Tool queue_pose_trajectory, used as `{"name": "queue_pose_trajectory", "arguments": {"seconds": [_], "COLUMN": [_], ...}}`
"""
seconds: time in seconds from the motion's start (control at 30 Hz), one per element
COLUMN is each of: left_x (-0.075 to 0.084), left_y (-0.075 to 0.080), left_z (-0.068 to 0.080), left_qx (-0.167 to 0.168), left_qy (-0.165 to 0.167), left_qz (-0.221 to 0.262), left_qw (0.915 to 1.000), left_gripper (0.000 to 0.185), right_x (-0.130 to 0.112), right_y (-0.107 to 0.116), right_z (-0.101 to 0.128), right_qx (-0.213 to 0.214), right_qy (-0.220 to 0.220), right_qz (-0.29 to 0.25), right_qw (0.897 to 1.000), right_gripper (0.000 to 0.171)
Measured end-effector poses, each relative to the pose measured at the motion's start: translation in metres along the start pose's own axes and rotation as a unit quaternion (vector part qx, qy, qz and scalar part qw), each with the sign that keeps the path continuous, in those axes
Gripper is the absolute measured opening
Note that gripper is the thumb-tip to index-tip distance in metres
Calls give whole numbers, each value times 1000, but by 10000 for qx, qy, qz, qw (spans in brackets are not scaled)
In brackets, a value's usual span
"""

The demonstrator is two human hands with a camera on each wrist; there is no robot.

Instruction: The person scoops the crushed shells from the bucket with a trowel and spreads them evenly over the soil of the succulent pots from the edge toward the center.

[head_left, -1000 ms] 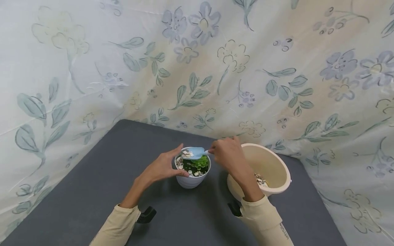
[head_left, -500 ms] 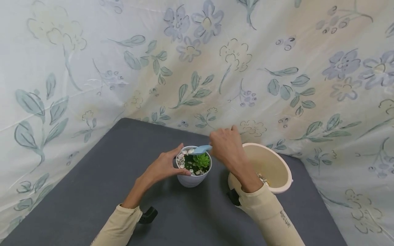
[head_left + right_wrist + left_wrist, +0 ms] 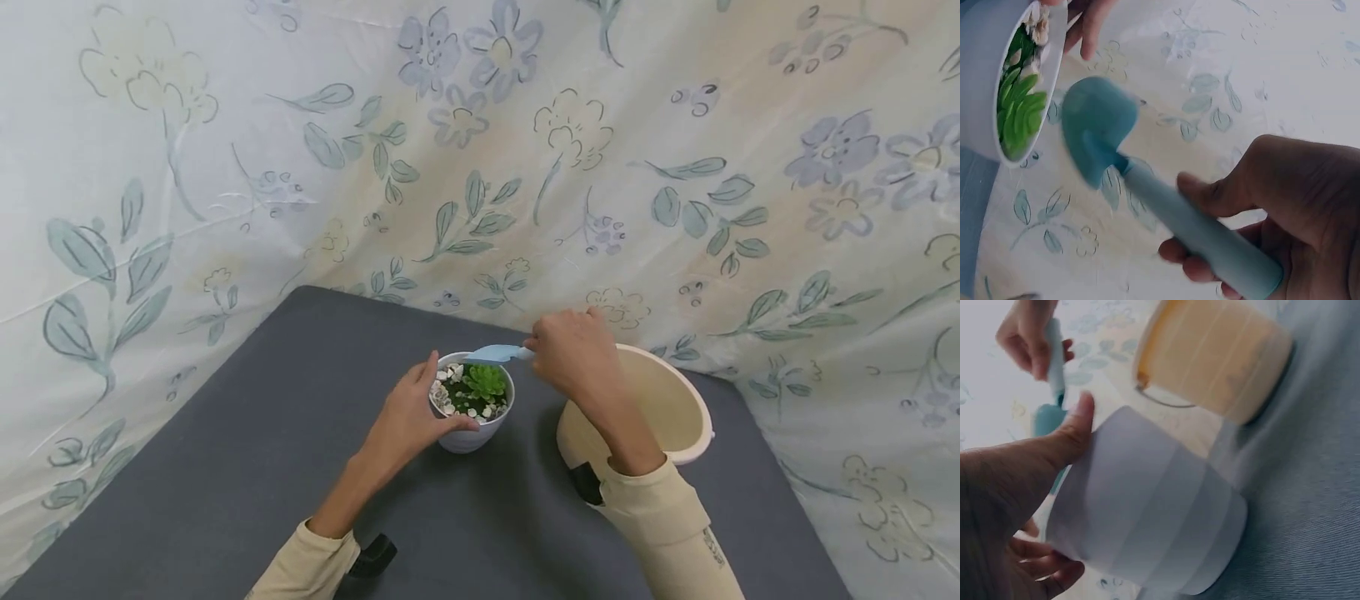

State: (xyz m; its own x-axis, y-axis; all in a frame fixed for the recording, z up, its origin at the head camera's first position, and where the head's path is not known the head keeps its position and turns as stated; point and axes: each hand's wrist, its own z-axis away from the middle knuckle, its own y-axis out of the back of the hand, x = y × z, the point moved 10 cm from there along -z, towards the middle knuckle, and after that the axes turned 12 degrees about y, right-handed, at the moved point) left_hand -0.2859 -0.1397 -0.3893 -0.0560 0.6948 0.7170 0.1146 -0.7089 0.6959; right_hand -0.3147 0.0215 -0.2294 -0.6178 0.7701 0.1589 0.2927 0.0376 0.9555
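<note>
Two hands are seen: the left hand (image 3: pixel 414 414) and the right hand (image 3: pixel 573 363). One small white ribbed plant pot (image 3: pixel 470 417) is counted, with one green succulent rosette (image 3: pixel 485 382) in it and many pale pebbles (image 3: pixel 442 392), too small to be counted. One light blue plastic scoop (image 3: pixel 496 354) and one cream plastic bucket (image 3: pixel 656 408) are counted on one dark grey desk (image 3: pixel 225 467). One floral cloth backdrop (image 3: pixel 300 150) is hung behind.

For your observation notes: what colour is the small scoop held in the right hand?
Light blue. The scoop shows best in the right wrist view, gripped by the right hand.
</note>
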Motion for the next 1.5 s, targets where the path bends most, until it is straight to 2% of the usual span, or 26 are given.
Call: {"name": "queue_pose_trajectory", "arguments": {"seconds": [0.1,0.17,0.23,0.33,0.4,0.47,0.57,0.63,0.73,0.8,0.87,0.93,1.07,1.2,1.33,1.4,1.5], "left_x": [7,9,11,11,9,8,11,18,30,44,64,91,146,180,192,192,189], "left_y": [-5,-7,-10,-16,-18,-19,-20,-21,-20,-18,-17,-22,-48,-79,-93,-94,-92], "left_z": [-1,-4,-9,-14,-14,-14,-11,-7,1,8,15,20,23,25,29,30,29], "left_qx": [64,-66,-379,-1025,-1281,-1264,-796,-401,153,453,603,632,296,109,306,424,521], "left_qy": [-88,-226,-440,-775,-867,-841,-610,-464,-418,-679,-1069,-1538,-2283,-2782,-2991,-2965,-2849], "left_qz": [-137,-183,-110,129,245,192,-217,-563,-1109,-1217,-1123,-800,-138,86,120,137,244], "left_qw": [9998,9996,9983,9916,9877,9882,9947,9965,9928,9892,9861,9828,9730,9604,9537,9540,9568], "left_gripper": [129,133,136,140,142,143,144,146,150,148,139,123,86,68,56,50,47], "right_x": [17,27,38,56,70,86,114,131,151,158,162,164,164,152,146,147,153], "right_y": [5,11,19,29,35,40,44,43,35,26,14,1,-26,-51,-68,-72,-78], "right_z": [19,37,58,92,113,131,154,164,170,167,161,153,136,120,114,114,114], "right_qx": [371,726,1089,1625,1889,2078,2157,2062,1692,1340,994,690,278,100,45,-9,-177], "right_qy": [-154,-209,-210,-122,-73,-92,-232,-363,-437,-422,-336,-230,15,453,758,739,561], "right_qz": [-363,-539,-665,-728,-710,-585,-301,-124,243,506,796,997,1384,1866,1973,1774,1200], "right_qw": [9985,9957,9916,9839,9794,9764,9757,9778,9843,9888,9913,9924,9900,9813,9774,9813,9910], "right_gripper": [17,11,8,5,7,9,12,13,15,16,16,12,5,14,20,15,13]}}
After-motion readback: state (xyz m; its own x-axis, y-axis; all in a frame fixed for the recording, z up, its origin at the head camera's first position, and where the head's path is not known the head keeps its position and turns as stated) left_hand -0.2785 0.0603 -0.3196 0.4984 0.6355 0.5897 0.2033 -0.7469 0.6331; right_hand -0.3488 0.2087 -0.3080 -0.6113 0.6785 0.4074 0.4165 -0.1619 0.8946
